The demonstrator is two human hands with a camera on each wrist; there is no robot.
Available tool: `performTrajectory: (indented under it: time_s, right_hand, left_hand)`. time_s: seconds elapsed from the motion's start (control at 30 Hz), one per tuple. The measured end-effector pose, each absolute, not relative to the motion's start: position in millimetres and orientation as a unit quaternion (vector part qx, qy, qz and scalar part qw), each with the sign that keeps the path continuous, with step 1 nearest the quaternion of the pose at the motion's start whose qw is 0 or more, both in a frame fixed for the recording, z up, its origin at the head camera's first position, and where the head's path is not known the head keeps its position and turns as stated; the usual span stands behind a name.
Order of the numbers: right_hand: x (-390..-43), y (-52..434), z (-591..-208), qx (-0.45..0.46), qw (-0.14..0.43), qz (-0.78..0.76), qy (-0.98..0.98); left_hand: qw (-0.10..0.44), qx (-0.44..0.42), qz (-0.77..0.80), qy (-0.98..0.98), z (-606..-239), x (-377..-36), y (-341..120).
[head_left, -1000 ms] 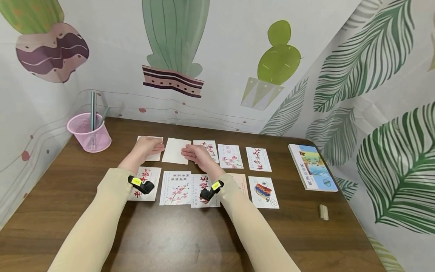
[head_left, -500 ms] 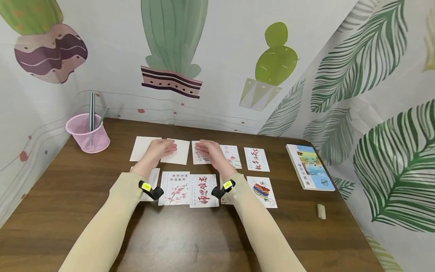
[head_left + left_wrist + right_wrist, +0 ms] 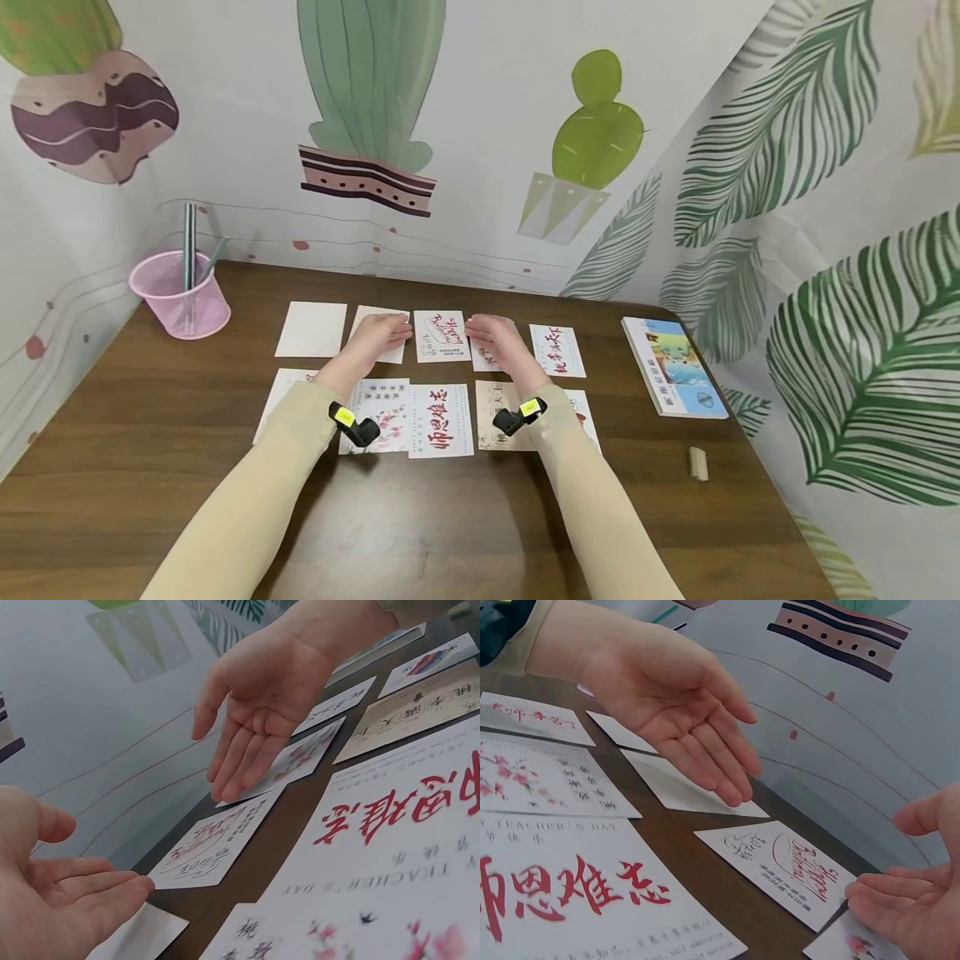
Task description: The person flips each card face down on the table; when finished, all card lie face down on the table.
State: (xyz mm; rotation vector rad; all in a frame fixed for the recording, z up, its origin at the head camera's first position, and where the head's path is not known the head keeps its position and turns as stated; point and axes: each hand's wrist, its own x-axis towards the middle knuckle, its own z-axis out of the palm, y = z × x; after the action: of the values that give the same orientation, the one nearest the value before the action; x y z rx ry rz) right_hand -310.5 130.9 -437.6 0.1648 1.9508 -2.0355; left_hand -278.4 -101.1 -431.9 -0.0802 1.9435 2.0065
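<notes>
My left hand (image 3: 378,337) is held over the back row of cards, fingers straight and together, overlapping a blank white card (image 3: 392,357). Facing it is my right hand (image 3: 501,337), also with straight fingers, over a pink-flower card (image 3: 483,358). Between the fingertips lies a white card with red "Happy Birthday" lettering (image 3: 441,335), flat on the table. The left wrist view shows my left palm (image 3: 64,907) turned upward beside that card. In the right wrist view, my right fingers (image 3: 889,904) reach its edge. Neither hand holds anything.
Another blank card (image 3: 311,329) lies at back left, a red-lettered card (image 3: 557,350) at back right. Several printed cards form the front row, including one with large red characters (image 3: 441,421). A pink mesh pen cup (image 3: 183,296), book (image 3: 675,367) and small pale block (image 3: 697,463) stand farther out.
Both hands have moved right along the back row, from around the second card to around the birthday card, staying open. The cards keep their places; the view has shifted slightly.
</notes>
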Motion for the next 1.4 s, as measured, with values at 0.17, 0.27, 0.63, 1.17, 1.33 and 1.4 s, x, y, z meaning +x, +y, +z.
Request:
performTrajectory:
  time_s: [0.17, 0.27, 0.63, 1.17, 1.33, 1.4]
  right_hand:
    - [-309.4, 135.4, -439.5, 0.057, 0.156, -0.715, 0.68]
    - [-308.9, 136.0, -439.7, 0.048, 0.164, -0.703, 0.691]
    - [-312.8, 135.0, -435.2, 0.057, 0.189, -0.691, 0.696]
    - [-317.1, 140.7, -428.0, 0.09, 0.197, -0.702, 0.678]
    - [-316.3, 137.5, -429.0, 0.079, 0.185, -0.701, 0.684]
    - [-315.7, 134.5, -431.9, 0.073, 0.183, -0.697, 0.689]
  left_hand:
    - [0.18, -0.021, 0.707, 0.684, -433.2, -279.3, -93.0]
    - [0.179, -0.019, 0.702, 0.689, -433.4, -279.5, -90.2]
    - [0.189, -0.011, 0.686, 0.703, -436.2, -280.5, -88.2]
    - [0.2, -0.015, 0.691, 0.695, -437.5, -280.7, -88.3]
    - [0.2, -0.015, 0.693, 0.693, -439.3, -281.5, -88.8]
    - [0.2, -0.015, 0.695, 0.691, -439.2, -281.0, -88.7]
